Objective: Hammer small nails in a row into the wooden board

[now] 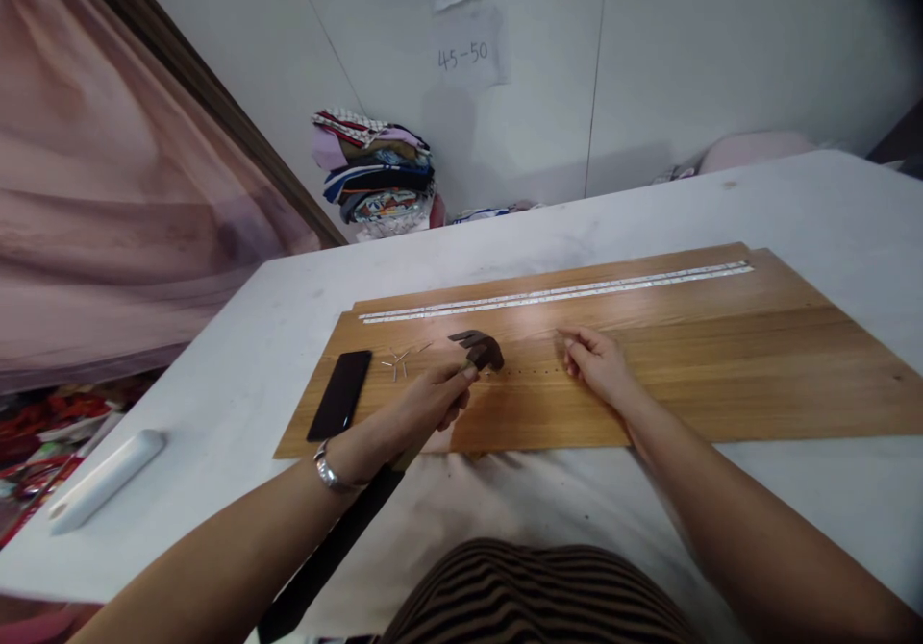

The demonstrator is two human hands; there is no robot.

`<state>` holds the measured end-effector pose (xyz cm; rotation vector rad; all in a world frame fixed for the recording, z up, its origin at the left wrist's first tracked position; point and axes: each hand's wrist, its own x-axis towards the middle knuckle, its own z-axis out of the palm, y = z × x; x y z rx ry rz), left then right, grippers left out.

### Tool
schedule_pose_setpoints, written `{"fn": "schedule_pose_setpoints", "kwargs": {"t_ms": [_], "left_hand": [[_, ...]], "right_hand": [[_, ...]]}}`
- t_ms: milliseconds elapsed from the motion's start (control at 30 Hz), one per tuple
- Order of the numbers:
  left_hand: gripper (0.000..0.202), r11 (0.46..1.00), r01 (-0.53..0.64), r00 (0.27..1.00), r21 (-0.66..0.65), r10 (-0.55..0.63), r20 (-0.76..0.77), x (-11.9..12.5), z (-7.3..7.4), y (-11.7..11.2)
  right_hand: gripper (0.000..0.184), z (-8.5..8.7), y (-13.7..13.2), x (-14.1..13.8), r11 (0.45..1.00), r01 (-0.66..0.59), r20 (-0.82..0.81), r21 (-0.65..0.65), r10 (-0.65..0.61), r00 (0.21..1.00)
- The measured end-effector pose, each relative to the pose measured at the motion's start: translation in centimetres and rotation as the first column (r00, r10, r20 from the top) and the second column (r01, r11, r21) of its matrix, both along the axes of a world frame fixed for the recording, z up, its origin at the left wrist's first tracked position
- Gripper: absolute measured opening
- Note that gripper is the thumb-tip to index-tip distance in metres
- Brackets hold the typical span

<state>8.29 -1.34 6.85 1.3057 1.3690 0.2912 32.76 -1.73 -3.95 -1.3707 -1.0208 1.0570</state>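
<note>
My left hand [439, 396] is closed round a claw hammer [479, 344], gripping it close under the head. Its long dark handle runs back beneath my left wrist. The head hangs over a wooden board [721, 365], at the left end of a row of small dark dots [535, 372], likely nail heads or holes. Just right of that row is my right hand [598, 363], its fingers curled and the thumb near the index finger. Anything between those fingertips is too small to make out. Several loose nails [399, 363] lie left of the hammer head.
A black phone [340, 396] lies at the board's left end. Two pale, marked strips [555, 293] run along its far side. On the white table [237, 375] is a long white object [108, 481]. Folded clothes [379, 168] are stacked beyond, and a pink curtain [130, 173] hangs left.
</note>
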Motion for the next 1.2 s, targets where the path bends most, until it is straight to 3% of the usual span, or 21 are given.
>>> {"fn": "schedule_pose_setpoints", "kwargs": {"t_ms": [133,367,600,867,1200], "left_hand": [[0.032,1.0,-0.009,1.0,0.007,0.009,0.015,0.0,0.3,0.0],[0.037,0.999,0.037,0.998,0.026,-0.036,-0.052,0.2,-0.4,0.0],[0.029,1.0,-0.013,1.0,0.013,0.013,-0.017,0.3,0.6,-0.1],[0.034,0.999,0.029,0.998,0.014,-0.028,-0.053,0.0,-0.8,0.0],[0.035,0.999,0.024,1.0,0.026,-0.024,-0.017,0.0,-0.2,0.0]], "right_hand": [[0.046,0.1,0.0,0.0,1.0,-0.015,0.004,-0.005,0.015,1.0],[0.044,0.0,0.0,0.0,1.0,0.002,0.009,-0.003,-0.002,1.0],[0.044,0.0,0.0,0.0,1.0,0.0,-0.033,-0.003,0.0,0.999],[0.041,0.1,0.0,0.0,1.0,0.01,-0.032,-0.003,-0.01,0.999],[0.043,0.2,0.0,-0.1,1.0,0.008,-0.024,-0.009,-0.008,1.0]]}}
